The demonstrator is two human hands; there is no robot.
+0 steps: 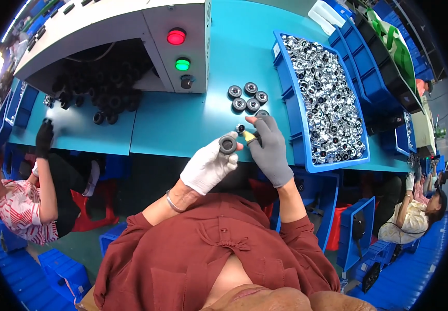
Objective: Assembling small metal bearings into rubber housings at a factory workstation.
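**Fitting a small insert into a black wheel over the bench edge**

Starting at the far left, a co-worker's black-gloved hand (43,138) rests on the teal bench (182,124), near a heap of dull black rubber wheels (105,96) under the grey machine housing (131,31). Moving in, the left hand (209,165), in a white knit glove, is clenched around a black wheel (228,144), bore facing up. Just beside it the right hand (270,147), grey-gloved, pinches a small shiny insert (241,128). Doing this well, I'd judge, means keeping the bore steady and the insert square. Beyond lie five finished wheels (247,97), matte tyres with bright centres. Rightmost, a blue bin (286,98) brims with glittering metal parts (327,98).
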